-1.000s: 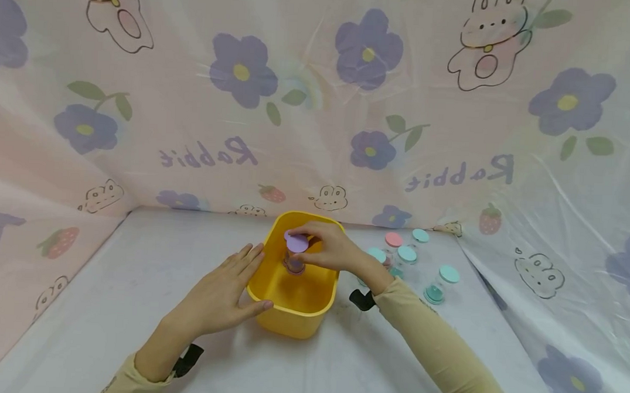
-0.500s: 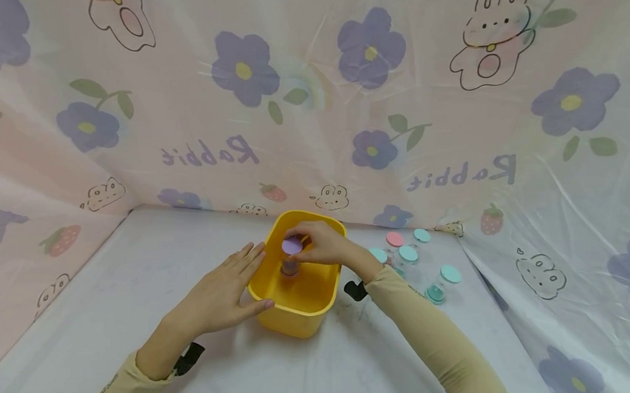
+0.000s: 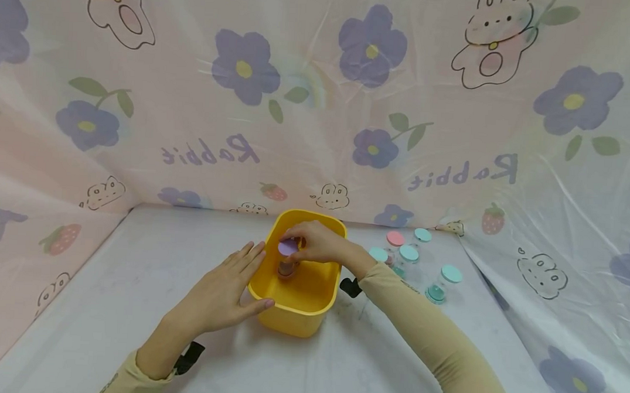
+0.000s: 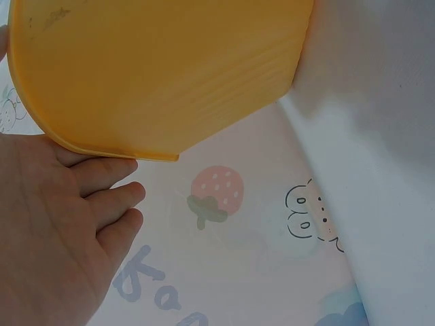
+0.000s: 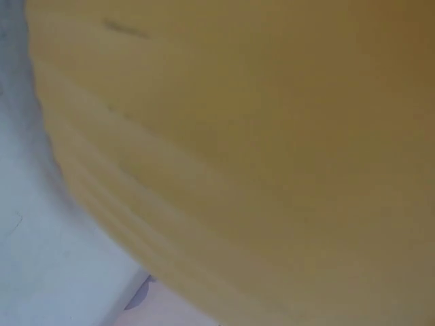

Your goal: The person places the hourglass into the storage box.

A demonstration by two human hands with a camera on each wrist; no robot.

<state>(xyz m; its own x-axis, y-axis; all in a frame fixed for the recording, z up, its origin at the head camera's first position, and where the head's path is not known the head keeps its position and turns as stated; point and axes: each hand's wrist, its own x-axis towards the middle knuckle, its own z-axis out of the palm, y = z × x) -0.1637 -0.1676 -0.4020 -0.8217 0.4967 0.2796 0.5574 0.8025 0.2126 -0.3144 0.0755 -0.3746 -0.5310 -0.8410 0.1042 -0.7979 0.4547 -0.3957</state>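
Observation:
A yellow plastic bin [image 3: 292, 323] stands upright on the white table. Inside it, toward the left wall, is a small clear jar with a purple lid [image 3: 287, 248]. My right hand [image 3: 320, 243] reaches over the bin's right rim and pinches this jar near its lid. My left hand [image 3: 221, 295] rests along the left rim, fingers extended and thumb over the near corner. In the left wrist view the fingertips of the left hand [image 4: 61, 217] lie right at the rim of the bin [image 4: 163, 75]. The bin's outer wall [image 5: 238, 170] fills the right wrist view, hiding the right hand.
Right of the bin stand several small clear jars: a pink-lidded one [image 3: 395, 239] and others with teal lids, such as the jar [image 3: 443, 283] farthest right. A curtain printed with flowers and rabbits [image 3: 308, 102] closes off the back and sides of the table.
Inside the bin, my right hand has moved slightly left and lower with the purple-lidded jar, which has gone from tilted to more upright. My left hand has stayed on the rim.

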